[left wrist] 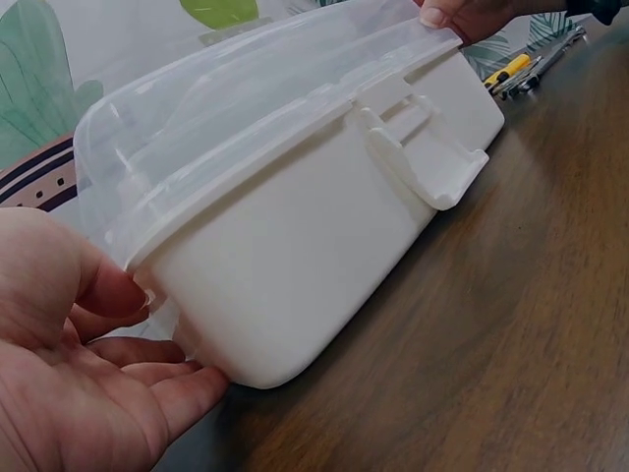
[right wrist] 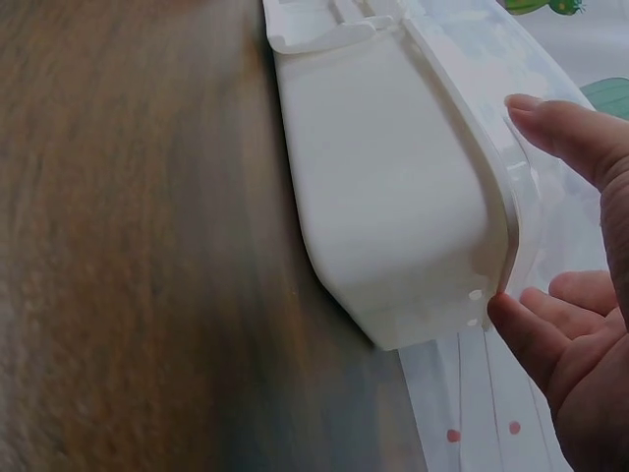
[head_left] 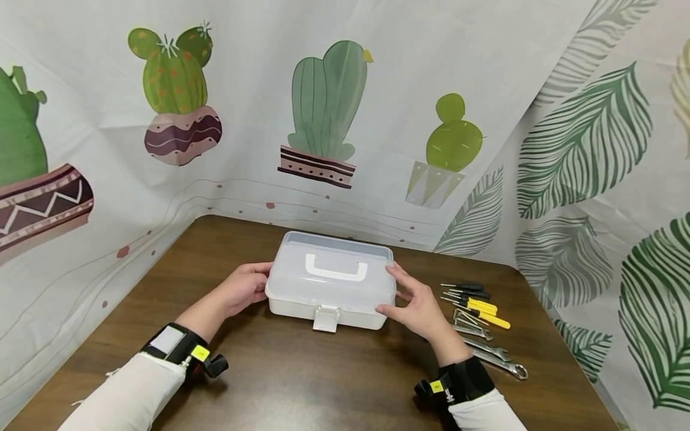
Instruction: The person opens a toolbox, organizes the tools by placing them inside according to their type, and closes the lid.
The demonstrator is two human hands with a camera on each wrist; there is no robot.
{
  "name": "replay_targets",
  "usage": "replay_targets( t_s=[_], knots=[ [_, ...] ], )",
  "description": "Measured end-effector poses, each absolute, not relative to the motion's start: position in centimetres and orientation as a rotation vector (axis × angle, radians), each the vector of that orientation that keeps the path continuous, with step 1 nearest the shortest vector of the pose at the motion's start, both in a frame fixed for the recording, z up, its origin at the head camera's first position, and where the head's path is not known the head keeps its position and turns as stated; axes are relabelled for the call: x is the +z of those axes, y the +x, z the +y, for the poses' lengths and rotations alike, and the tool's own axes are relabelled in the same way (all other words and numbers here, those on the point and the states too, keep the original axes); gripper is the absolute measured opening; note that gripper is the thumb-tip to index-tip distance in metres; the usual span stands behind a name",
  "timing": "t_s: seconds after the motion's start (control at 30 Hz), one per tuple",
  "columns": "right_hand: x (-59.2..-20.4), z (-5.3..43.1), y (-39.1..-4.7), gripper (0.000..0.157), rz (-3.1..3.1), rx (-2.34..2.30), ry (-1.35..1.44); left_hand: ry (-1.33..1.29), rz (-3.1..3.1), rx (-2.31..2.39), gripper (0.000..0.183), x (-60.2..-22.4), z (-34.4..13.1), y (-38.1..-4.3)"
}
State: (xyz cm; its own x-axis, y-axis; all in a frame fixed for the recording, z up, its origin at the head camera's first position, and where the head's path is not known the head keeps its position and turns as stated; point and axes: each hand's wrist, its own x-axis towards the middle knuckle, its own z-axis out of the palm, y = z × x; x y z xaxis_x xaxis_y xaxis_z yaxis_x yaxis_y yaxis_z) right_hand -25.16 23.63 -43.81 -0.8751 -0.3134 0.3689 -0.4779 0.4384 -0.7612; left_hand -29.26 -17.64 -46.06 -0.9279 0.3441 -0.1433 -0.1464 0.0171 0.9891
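Observation:
A white plastic toolbox point(head_left: 323, 308) with a translucent lid point(head_left: 291, 263) sits on the table, its lid down. A white carrying handle point(head_left: 335, 274) lies on top, and the front latch point(head_left: 326, 318) sticks out from the box. My left hand point(head_left: 245, 289) is at the left end, its fingertips touching the lower corner in the left wrist view, the thumb close to the lid's rim. At the right end, my right hand point(head_left: 417, 304) has its thumb and fingers spread. One of its fingertips point(right wrist: 501, 307) meets the box near the rim in the right wrist view.
To the right of the box lie several black-handled screwdrivers point(head_left: 470, 287) and yellow-handled screwdrivers point(head_left: 496, 320). Hex keys point(head_left: 468, 322) and metal wrenches point(head_left: 504, 362) lie nearer the front. The brown wooden table point(head_left: 312, 383) backs onto a printed cloth point(head_left: 248, 197).

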Motion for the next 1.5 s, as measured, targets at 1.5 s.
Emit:
replay_targets(
  t_s=[1.5],
  knots=[
    [-41.6, 22.8, -25.7, 0.07, -2.483, 1.581, 0.559, 0.221, 1.854, 2.023, 0.055, -46.2, -18.1, -29.3]
  ],
)
